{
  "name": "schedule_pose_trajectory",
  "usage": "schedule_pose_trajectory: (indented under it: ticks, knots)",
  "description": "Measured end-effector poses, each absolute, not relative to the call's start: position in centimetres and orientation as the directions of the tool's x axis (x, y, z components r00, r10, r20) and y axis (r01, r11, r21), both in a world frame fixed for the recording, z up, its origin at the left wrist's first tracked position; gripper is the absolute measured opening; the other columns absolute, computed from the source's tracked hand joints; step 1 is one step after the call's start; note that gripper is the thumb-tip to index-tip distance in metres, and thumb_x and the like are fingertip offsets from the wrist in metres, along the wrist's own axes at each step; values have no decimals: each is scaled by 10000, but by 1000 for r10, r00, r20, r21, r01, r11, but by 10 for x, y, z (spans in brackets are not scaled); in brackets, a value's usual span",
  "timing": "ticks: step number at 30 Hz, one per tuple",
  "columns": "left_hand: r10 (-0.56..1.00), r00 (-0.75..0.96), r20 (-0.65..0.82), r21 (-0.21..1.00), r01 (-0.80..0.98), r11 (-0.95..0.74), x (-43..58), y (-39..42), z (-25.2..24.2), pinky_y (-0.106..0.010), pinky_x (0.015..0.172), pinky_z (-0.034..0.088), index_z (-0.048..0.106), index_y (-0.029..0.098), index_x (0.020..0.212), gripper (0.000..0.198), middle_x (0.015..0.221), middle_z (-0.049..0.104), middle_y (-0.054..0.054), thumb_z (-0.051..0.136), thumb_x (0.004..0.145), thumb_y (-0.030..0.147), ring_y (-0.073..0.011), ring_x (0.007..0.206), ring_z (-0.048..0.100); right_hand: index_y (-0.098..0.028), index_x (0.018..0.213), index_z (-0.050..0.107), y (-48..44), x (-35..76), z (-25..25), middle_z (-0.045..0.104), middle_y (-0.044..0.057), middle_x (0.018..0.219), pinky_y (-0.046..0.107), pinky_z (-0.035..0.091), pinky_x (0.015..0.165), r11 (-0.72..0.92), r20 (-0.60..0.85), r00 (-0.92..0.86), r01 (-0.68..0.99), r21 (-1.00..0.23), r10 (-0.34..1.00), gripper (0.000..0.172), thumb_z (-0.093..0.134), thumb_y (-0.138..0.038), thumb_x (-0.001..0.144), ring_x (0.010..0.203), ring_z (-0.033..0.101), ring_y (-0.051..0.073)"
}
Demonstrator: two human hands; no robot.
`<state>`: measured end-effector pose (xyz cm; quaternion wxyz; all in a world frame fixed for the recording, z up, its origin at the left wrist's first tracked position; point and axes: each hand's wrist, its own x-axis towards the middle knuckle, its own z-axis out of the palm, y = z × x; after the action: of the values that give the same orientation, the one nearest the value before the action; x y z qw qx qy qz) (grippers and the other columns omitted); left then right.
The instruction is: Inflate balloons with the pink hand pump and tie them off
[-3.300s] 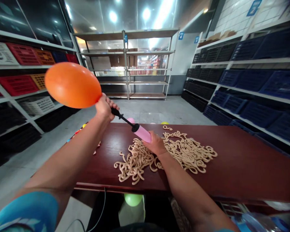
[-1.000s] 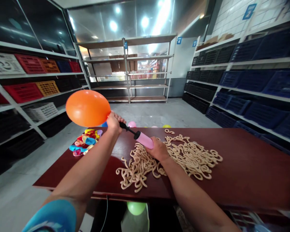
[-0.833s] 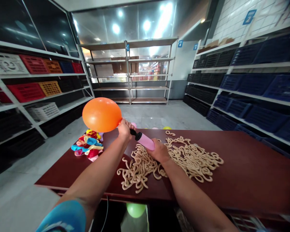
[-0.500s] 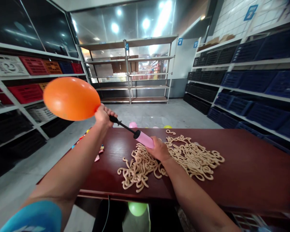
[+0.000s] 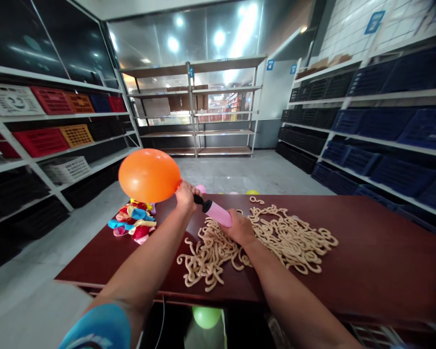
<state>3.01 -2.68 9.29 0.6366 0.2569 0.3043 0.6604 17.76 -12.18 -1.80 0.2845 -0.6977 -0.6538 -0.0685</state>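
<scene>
An inflated orange balloon [image 5: 148,175] sits at the end of a hand pump [image 5: 218,214] with a pink barrel and black fittings. My left hand [image 5: 186,195] is closed around the balloon's neck and the pump's black end; the exact join is hidden by the fingers. Wrapped round the far end of the pink barrel is my right hand [image 5: 241,228], just above a heap of long beige, curled balloons [image 5: 218,252]. The pump's rod is almost wholly inside the barrel. Left of my left forearm lies a pile of uninflated coloured balloons [image 5: 136,220].
The dark red table [image 5: 378,252] spans the front. A green balloon [image 5: 207,316] is below its near edge, and a yellow balloon [image 5: 252,192] shows past the far edge. Shelves with crates [image 5: 51,99] stand left, more blue crates [image 5: 392,123] right, and a metal rack [image 5: 194,111] behind.
My left hand has moved right and down toward my right hand, carrying the orange balloon along. The pump's rod has slid into the barrel. The coloured balloon pile has come into view.
</scene>
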Motion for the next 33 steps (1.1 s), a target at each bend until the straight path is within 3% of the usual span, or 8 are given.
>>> schedule_pose_trajectory:
  ticks: [6, 12, 17, 20, 25, 29, 33]
  knots:
    - [997, -37, -75, 730, -683, 30, 17, -24, 89, -229, 376, 332, 320, 193, 552, 396, 423, 280, 56, 411, 834, 457, -92, 345, 355, -206, 1026, 514, -122, 174, -16, 632, 48, 898, 269, 375, 657, 67, 481, 95, 949, -309, 872, 388, 610, -420, 717, 819, 588, 202]
    - [991, -129, 24, 750, -653, -103, -42, -4, 146, -215, 364, 316, 383, 187, 592, 350, 432, 282, 58, 401, 835, 438, -87, 345, 353, -201, 1026, 520, -119, 173, -14, 629, 53, 889, 273, 378, 670, 102, 522, 93, 938, -331, 848, 383, 615, -385, 705, 810, 582, 200]
    - [984, -147, 104, 765, -620, -174, -62, 4, 177, -201, 356, 296, 492, 169, 771, 235, 449, 306, 59, 383, 837, 366, -90, 354, 374, -198, 997, 532, -118, 176, -17, 619, 52, 849, 277, 377, 640, 100, 565, 118, 935, -339, 816, 365, 592, -402, 700, 770, 582, 198]
    - [978, -171, 121, 761, -617, -202, -49, 1, 165, -194, 368, 300, 468, 190, 858, 112, 470, 346, 59, 403, 802, 263, -97, 374, 406, -199, 969, 533, -118, 177, -19, 617, 49, 835, 269, 370, 628, 59, 541, 134, 944, -324, 830, 347, 605, -393, 691, 749, 576, 188]
    - [985, -150, 80, 752, -640, -158, -5, -13, 118, -196, 373, 310, 443, 224, 923, 200, 572, 471, 35, 419, 730, 180, -92, 382, 428, -199, 975, 522, -118, 179, -22, 618, 49, 835, 266, 359, 623, 12, 488, 133, 959, -283, 863, 368, 614, -418, 694, 739, 573, 187]
    - [996, -94, 11, 765, -641, -69, 27, -26, 86, -196, 361, 313, 485, 189, 799, 94, 628, 504, 5, 437, 719, 200, -77, 387, 433, -195, 976, 514, -119, 178, -22, 621, 56, 852, 268, 356, 623, 1, 465, 132, 962, -274, 876, 364, 601, -429, 711, 750, 575, 191]
    - [993, -115, -25, 771, -634, -54, 28, -27, 84, -202, 361, 321, 463, 171, 673, 43, 652, 524, -17, 451, 673, 130, -80, 405, 454, -198, 999, 512, -121, 176, -18, 619, 62, 882, 267, 367, 644, 25, 479, 117, 959, -281, 870, 383, 607, -431, 710, 799, 575, 196]
